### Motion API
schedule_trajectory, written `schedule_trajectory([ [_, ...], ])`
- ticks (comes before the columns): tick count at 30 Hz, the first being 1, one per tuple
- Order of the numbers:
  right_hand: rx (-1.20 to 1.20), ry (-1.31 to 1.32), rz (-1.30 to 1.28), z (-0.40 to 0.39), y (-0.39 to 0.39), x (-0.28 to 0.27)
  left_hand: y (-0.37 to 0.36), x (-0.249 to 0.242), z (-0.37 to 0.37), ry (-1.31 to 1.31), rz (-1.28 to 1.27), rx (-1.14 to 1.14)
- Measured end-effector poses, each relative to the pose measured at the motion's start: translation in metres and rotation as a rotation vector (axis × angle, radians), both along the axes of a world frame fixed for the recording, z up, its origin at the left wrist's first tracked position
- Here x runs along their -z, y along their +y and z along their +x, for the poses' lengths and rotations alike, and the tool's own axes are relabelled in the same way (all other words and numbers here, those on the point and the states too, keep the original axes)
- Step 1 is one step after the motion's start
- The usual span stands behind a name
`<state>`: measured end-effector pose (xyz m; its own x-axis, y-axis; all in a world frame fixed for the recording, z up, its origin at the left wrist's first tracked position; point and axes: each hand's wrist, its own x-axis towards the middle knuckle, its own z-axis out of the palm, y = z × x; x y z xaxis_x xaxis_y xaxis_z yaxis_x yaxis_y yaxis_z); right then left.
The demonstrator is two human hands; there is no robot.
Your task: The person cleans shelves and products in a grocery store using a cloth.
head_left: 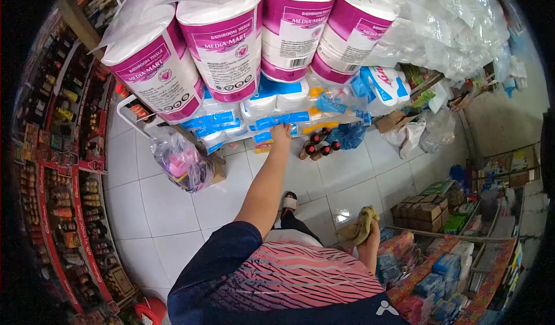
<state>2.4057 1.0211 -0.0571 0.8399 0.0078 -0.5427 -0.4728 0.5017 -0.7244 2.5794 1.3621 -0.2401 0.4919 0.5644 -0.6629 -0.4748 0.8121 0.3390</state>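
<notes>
My left hand reaches forward to the lower shelf, its fingers closed at the edge of a blue-and-white tissue pack. More blue-labelled tissue packs lie to its left. My right hand is down by my right side, closed around a crumpled yellowish cloth. Above my left hand stand tall purple-and-white bathroom tissue packs in a row. Several dark bottles with red caps stand on the floor just right of my left forearm.
A clear plastic bag with pink and purple things sits on the tiled floor at left. Red shelves of jars line the left side. Cardboard boxes and packed goods are at right. A red bucket stands at bottom left.
</notes>
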Motion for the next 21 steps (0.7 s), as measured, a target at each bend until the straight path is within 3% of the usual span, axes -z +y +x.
schedule_trajectory([
  [7, -0.068, -0.009, -0.041, 0.008, -0.018, 0.007, 0.004, -0.002, -0.06, -0.191, 0.106, 0.06],
  [11, -0.246, 0.03, -0.043, 0.061, -0.02, 0.023, 0.003, -0.027, -0.083, -0.462, 0.094, 0.29],
  [14, -0.456, -0.116, -0.121, 0.118, 0.003, -0.004, -0.002, -0.011, -0.077, -0.579, 0.058, 0.232],
  [18, -0.769, -0.242, -0.225, 0.186, 0.02, -0.031, -0.023, -0.023, -0.073, -0.461, 0.131, 0.041],
  [21, -0.899, 0.05, -0.064, 0.228, 0.023, -0.038, -0.024, -0.02, -0.075, -0.374, 0.168, 0.032],
])
